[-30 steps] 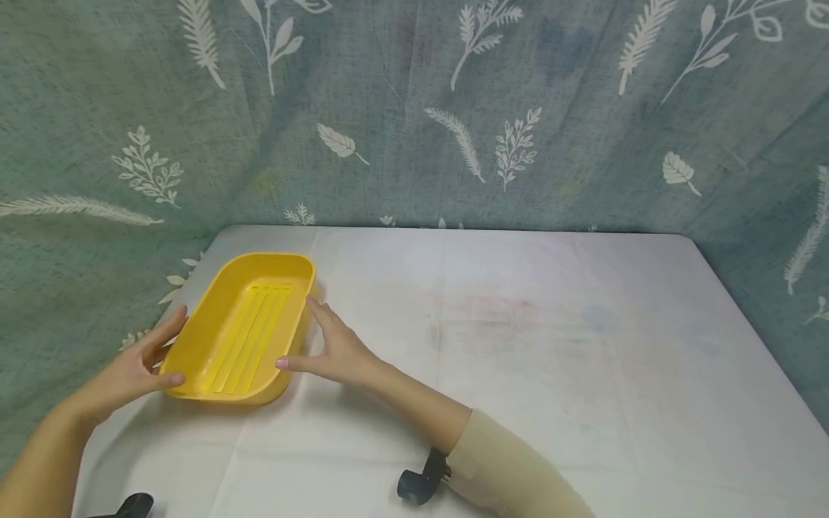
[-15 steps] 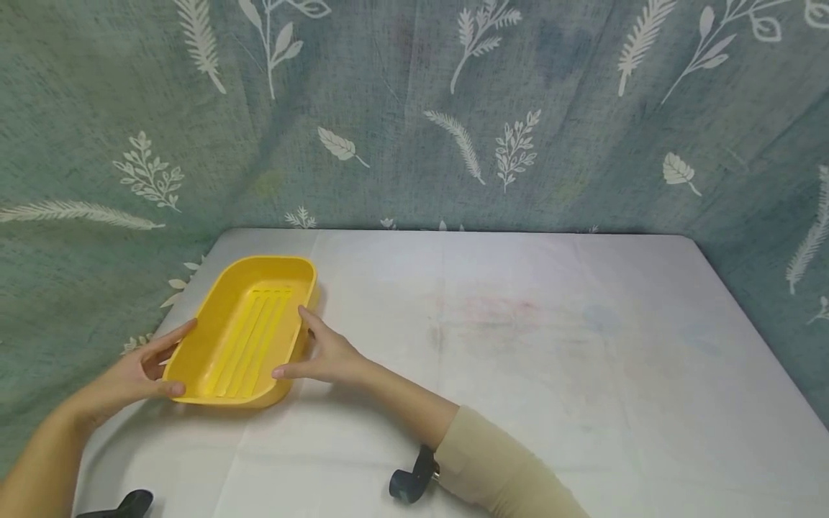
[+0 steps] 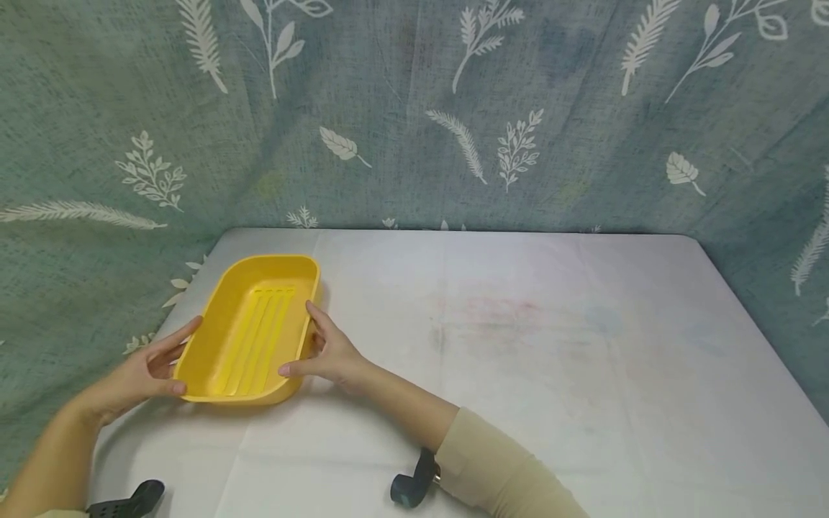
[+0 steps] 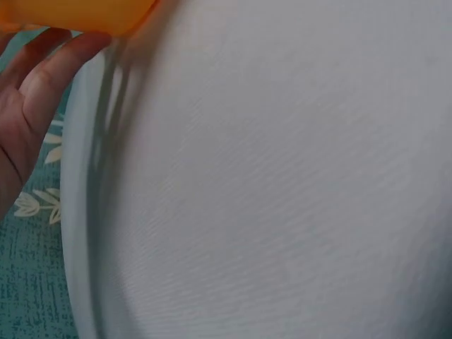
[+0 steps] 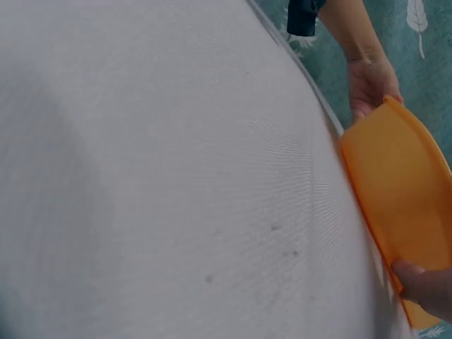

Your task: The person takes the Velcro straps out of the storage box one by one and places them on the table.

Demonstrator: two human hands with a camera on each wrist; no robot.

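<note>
A yellow plastic tray [image 3: 259, 345] with rounded corners and a ribbed bottom is at the left side of the table, holding nothing. My left hand [image 3: 152, 370] grips its near left corner, thumb over the rim and fingers along the outer side. On the opposite long side, my right hand [image 3: 333, 356] holds the wall with its thumb at the rim. The left wrist view catches my left fingers [image 4: 53, 74] against the underside of the tray [image 4: 78, 14]. In the right wrist view, both hands flank the tray [image 5: 395, 176], the right thumb [image 5: 409, 275] pressing its wall.
A white cloth covers the table [image 3: 531, 374], with faint reddish and bluish stains near the middle. Behind and to the left hangs a green curtain [image 3: 388, 108] with white leaf prints. Dark wrist-worn devices show at the left forearm [image 3: 58, 460] and at the beige right sleeve [image 3: 499, 460].
The tray's near end has shifted slightly to the right, with both hands on it. My right hand dropped a little along the tray's side, then rose slightly with it.
</note>
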